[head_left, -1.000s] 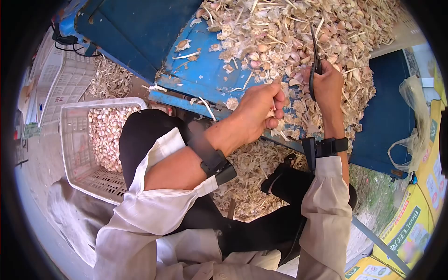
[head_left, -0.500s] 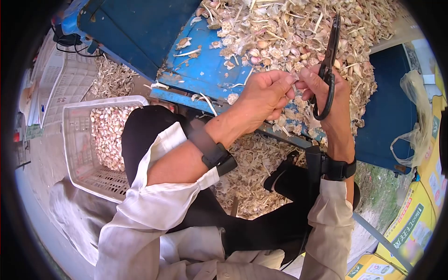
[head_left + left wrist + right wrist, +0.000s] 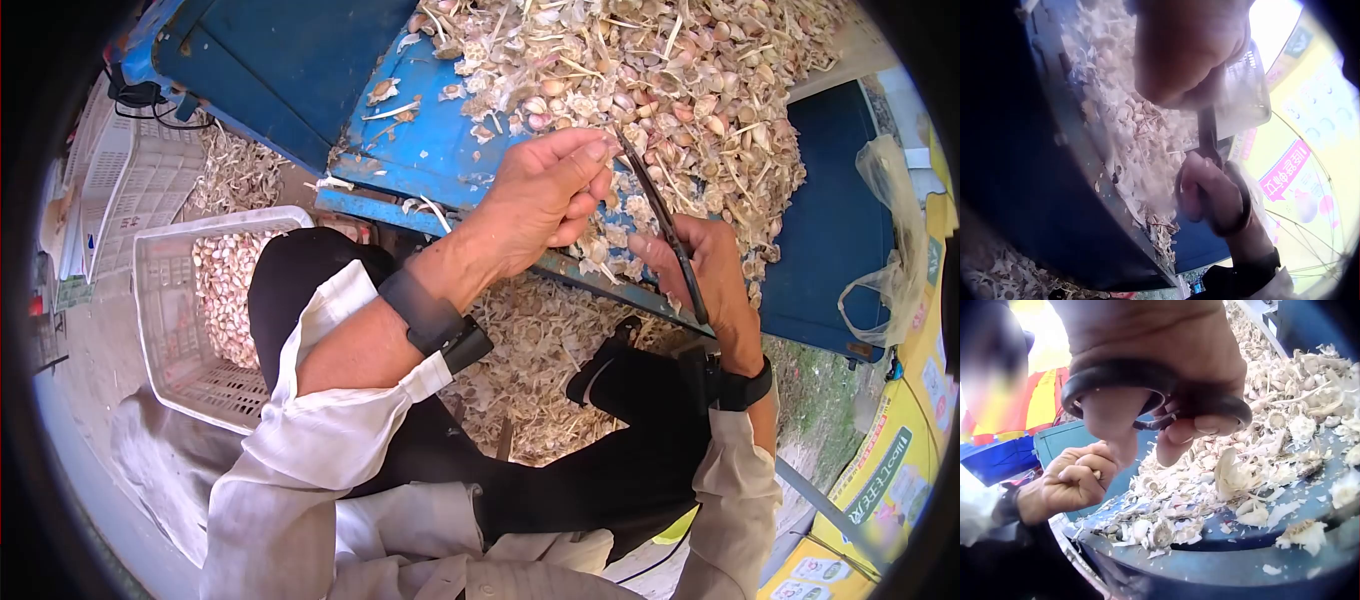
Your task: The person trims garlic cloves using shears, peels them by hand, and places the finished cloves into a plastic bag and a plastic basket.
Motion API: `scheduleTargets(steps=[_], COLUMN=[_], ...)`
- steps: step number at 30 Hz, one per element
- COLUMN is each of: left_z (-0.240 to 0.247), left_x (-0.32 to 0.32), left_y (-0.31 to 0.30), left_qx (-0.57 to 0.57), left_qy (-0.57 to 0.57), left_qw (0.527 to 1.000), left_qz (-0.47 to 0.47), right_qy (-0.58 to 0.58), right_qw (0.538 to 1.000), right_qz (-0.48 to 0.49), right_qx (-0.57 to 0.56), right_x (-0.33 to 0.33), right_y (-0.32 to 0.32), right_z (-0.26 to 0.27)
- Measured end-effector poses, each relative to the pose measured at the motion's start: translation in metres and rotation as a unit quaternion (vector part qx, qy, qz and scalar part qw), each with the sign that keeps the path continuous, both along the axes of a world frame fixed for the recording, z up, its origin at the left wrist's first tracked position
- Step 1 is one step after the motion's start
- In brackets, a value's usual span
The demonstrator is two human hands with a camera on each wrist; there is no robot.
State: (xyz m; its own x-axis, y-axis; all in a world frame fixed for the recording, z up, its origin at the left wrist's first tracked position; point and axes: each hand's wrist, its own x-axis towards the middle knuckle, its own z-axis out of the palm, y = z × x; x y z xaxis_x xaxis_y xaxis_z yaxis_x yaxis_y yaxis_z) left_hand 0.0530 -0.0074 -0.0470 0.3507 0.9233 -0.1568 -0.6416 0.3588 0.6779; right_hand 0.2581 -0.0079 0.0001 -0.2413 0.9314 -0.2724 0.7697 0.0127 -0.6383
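Observation:
My left hand (image 3: 545, 195) is over the edge of the blue table, with thumb and forefinger pinched together. A small pale garlic clove (image 3: 1097, 474) shows among its curled fingers in the right wrist view; the rest is hidden. My right hand (image 3: 712, 275) grips black scissors (image 3: 662, 215), thumb and fingers through the handle loops (image 3: 1119, 370). The scissor tips point up at the left fingertips and overlap them in the head view. Beyond both hands lies a heap of garlic cloves, dry skins and stalks (image 3: 700, 110).
A white plastic crate (image 3: 150, 300) of peeled-apart cloves (image 3: 225, 300) stands at my left. Skins and stalks (image 3: 530, 370) cover the ground below the table (image 3: 410, 150). A clear plastic bag (image 3: 890, 240) hangs at the right, by yellow printed boxes (image 3: 890, 480).
The hands came together at the fingertips half a second ago. Now the right hand has drawn back toward me, and the scissors have swung so their tips meet the left fingertips.

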Motion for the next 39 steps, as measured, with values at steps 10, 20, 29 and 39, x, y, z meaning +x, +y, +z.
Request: scheduleTargets(steps=[10,20,29,39], left_z=[-0.013,-0.006,-0.022,-0.016], left_x=[-0.003,0.011,0.006,0.021], left_y=[0.007,0.003,0.007,0.008], left_qx=[-0.054,-0.183,-0.122,0.081], left_qy=[-0.076,-0.026,-0.013,0.174], left_qw=[0.995,0.981,0.990,0.980], left_qz=[0.026,0.063,0.063,0.048], right_qy=[-0.110,0.256,-0.102,0.363], right_qw=[0.953,0.963,0.951,0.923], right_qz=[0.025,-0.079,-0.053,-0.131], right_qx=[0.281,0.034,0.287,-0.005], right_x=[-0.024,-0.034,-0.050,-0.049], right_y=[0.076,0.070,0.107,0.044], right_z=[-0.058,-0.013,-0.067,-0.011])
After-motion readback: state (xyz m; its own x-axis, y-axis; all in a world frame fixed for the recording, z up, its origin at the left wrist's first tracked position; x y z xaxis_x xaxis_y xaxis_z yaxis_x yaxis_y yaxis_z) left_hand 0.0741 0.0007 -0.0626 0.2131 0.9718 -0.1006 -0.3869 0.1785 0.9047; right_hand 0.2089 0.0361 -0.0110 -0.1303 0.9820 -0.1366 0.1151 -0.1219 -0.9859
